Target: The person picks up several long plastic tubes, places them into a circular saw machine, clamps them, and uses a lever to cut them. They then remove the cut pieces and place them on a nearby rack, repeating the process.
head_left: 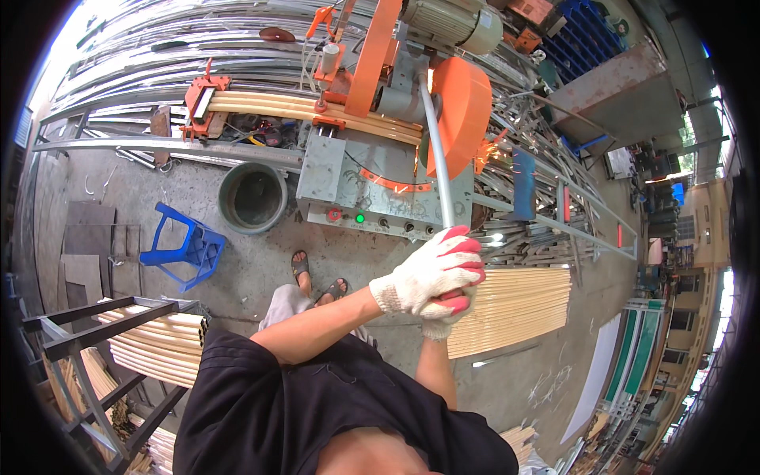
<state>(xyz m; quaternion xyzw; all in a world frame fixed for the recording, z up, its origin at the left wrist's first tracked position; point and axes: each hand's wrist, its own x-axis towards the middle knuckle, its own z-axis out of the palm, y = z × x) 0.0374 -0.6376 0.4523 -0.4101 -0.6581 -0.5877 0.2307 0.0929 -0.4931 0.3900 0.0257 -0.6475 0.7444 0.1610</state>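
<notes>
Rack, far left: dark metal frame [111, 328] bearing a bundle of cream tubes [154, 352].
Stool: blue stool [190, 247], on the floor beside the rack.
Clamp: orange clamp [202, 107], at the left end of the clamped tubes.
Workpiece: cream clamped tubes [277, 105], lying side by side, running from the clamp across to the orange blade guard.
Bucket: round grey-green bucket [257, 228], on the floor left of the machine.
Machine: grey cutting machine [324, 170]; green indicator [360, 219] lit on its front panel.
Left hand: gloved left hand [431, 273], fingers wrapped around the lower end of the lever [438, 150].
Right hand: gloved right hand [450, 310], directly below and touching the left; fingers clenched on the same lever end, partly hidden.
Guard: orange blade guard [465, 107], right of the lever; sparks [492, 150] at its right edge.
Stock, right: stack of cream tubes [522, 305], beyond the right hand.
</notes>
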